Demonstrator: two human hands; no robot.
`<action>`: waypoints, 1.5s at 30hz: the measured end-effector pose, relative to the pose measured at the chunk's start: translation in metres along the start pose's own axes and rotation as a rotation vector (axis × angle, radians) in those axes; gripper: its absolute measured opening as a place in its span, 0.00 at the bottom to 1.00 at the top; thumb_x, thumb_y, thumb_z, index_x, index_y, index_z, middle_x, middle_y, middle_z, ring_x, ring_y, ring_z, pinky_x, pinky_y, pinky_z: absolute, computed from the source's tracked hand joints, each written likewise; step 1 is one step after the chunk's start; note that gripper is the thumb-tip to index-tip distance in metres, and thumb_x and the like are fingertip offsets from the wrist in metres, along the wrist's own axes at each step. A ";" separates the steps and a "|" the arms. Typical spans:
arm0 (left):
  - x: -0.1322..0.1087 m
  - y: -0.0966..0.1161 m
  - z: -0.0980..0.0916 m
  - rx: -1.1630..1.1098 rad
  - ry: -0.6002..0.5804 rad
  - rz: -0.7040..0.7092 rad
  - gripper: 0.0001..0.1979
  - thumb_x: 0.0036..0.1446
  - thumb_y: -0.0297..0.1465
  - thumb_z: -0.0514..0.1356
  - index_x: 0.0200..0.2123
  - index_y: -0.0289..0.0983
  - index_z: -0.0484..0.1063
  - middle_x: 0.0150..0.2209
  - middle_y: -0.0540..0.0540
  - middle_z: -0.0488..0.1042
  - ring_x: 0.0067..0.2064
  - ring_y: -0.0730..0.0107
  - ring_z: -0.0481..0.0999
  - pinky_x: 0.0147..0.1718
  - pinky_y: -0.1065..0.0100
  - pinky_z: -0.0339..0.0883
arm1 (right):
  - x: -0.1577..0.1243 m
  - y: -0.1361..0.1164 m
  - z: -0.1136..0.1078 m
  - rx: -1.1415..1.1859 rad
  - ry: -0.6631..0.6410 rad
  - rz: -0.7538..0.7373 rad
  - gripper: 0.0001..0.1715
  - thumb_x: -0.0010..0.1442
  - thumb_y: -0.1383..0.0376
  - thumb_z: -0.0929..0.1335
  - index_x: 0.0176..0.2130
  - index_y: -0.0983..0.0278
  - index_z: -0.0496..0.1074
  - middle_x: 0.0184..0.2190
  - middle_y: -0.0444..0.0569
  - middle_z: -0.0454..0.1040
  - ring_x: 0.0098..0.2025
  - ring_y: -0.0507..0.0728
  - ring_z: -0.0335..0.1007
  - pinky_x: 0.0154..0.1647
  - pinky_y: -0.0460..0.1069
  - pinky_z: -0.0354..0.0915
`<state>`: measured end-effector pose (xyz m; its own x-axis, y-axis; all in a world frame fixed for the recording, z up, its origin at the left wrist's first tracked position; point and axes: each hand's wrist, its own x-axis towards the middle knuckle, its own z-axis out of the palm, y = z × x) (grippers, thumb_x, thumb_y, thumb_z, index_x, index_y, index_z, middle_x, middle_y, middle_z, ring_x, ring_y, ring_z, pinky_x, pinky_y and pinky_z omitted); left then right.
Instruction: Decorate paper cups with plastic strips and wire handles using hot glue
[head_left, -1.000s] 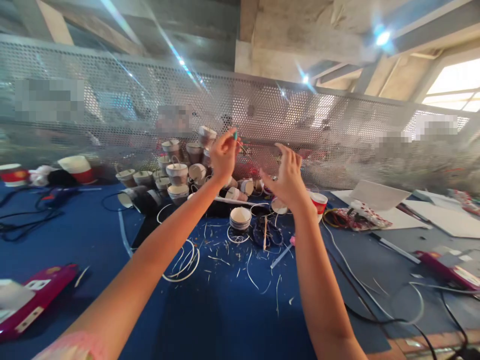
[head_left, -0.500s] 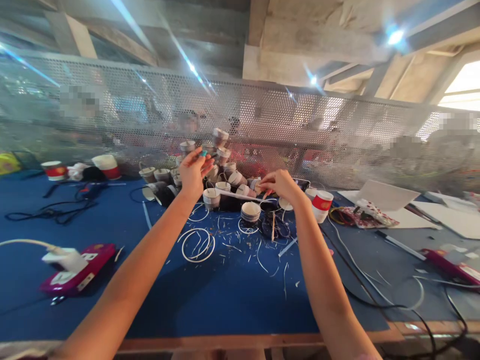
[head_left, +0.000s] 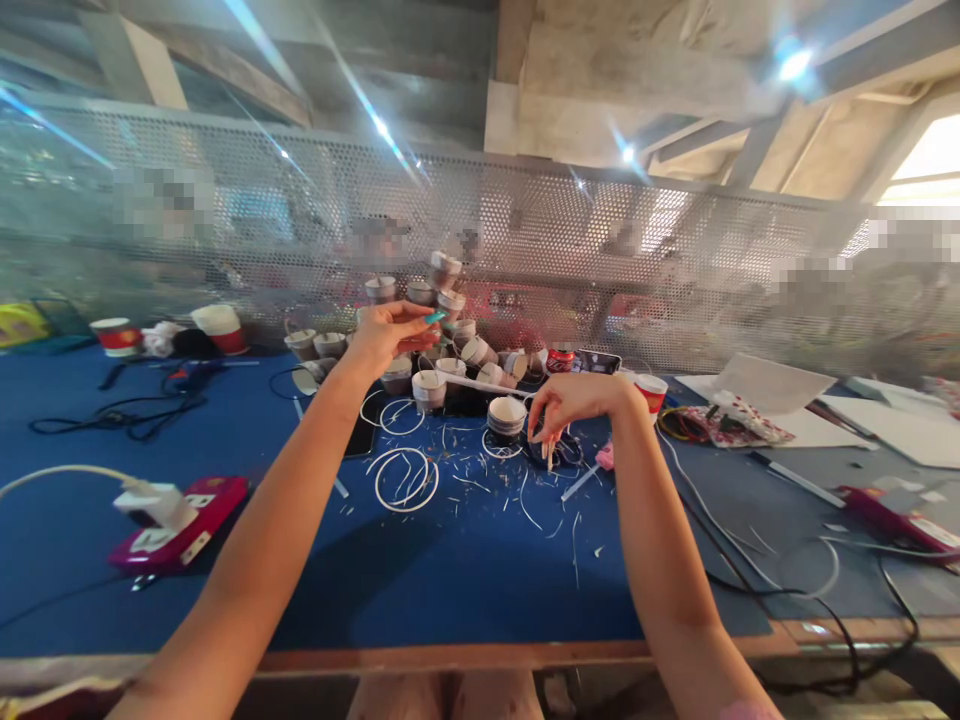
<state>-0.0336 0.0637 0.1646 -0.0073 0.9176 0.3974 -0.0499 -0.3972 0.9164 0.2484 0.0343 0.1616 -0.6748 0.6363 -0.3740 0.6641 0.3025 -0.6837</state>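
Observation:
My left hand [head_left: 390, 335] is raised above the blue table [head_left: 450, 590], fingers pinched on a small thing with a teal tip. My right hand [head_left: 571, 400] hangs lower, fingers curled downward over a thin wooden stick [head_left: 550, 455] and dark scissors [head_left: 559, 452]; whether it grips them I cannot tell. Just left of it stands a small stack of paper cups [head_left: 507, 417]. Behind both hands is a pile of small paper-cup baskets [head_left: 442, 330]. White paper rings [head_left: 406, 478] and trimmings lie below my left hand.
A perforated metal screen [head_left: 675, 270] closes the far side. A pink power strip [head_left: 180, 515] with a white plug lies at left, black cables [head_left: 112, 415] beyond it. A red-and-white cup [head_left: 651, 392], white sheets [head_left: 772, 385] and another pink strip [head_left: 896, 515] sit at right.
Both hands have come down from in front of the screen. My right hand has dropped towards the stick and scissors. The view has tilted down, showing the table's near edge.

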 end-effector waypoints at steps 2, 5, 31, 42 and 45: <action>0.000 -0.003 0.001 0.025 -0.062 -0.012 0.07 0.44 0.25 0.63 0.31 0.36 0.74 0.28 0.46 0.77 0.27 0.69 0.77 0.31 0.64 0.72 | 0.010 -0.006 0.005 -0.084 -0.002 -0.035 0.12 0.44 0.60 0.73 0.28 0.65 0.75 0.20 0.45 0.76 0.25 0.51 0.73 0.29 0.44 0.66; 0.002 -0.014 -0.001 0.157 -0.355 -0.064 0.10 0.43 0.26 0.63 0.33 0.37 0.74 0.30 0.46 0.78 0.31 0.67 0.77 0.34 0.63 0.72 | 0.024 -0.009 0.009 -0.124 -0.005 -0.067 0.13 0.50 0.57 0.70 0.26 0.66 0.74 0.17 0.45 0.74 0.22 0.49 0.70 0.26 0.42 0.65; -0.001 -0.117 0.038 1.186 -0.435 0.261 0.20 0.57 0.31 0.52 0.53 0.34 0.56 0.46 0.37 0.70 0.46 0.57 0.72 0.41 0.61 0.64 | 0.034 0.056 -0.029 0.012 0.981 0.186 0.20 0.49 0.52 0.68 0.30 0.67 0.73 0.22 0.47 0.73 0.15 0.47 0.59 0.16 0.44 0.58; 0.007 -0.062 0.040 0.454 -0.195 0.107 0.20 0.50 0.36 0.58 0.46 0.36 0.61 0.29 0.49 0.71 0.28 0.68 0.73 0.30 0.66 0.68 | 0.046 0.042 -0.029 0.418 1.347 -0.137 0.33 0.49 0.45 0.65 0.46 0.65 0.67 0.38 0.51 0.75 0.22 0.49 0.67 0.22 0.45 0.62; 0.004 -0.052 0.042 0.229 -0.242 -0.027 0.19 0.49 0.37 0.60 0.42 0.37 0.61 0.27 0.51 0.69 0.25 0.72 0.72 0.27 0.68 0.68 | 0.044 0.032 -0.023 0.603 1.114 -0.283 0.32 0.50 0.43 0.63 0.45 0.63 0.68 0.37 0.50 0.76 0.12 0.43 0.49 0.12 0.43 0.52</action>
<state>0.0109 0.0877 0.1201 0.2297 0.9089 0.3481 0.1788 -0.3910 0.9028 0.2475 0.0888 0.1375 0.0551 0.9355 0.3491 0.0981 0.3429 -0.9343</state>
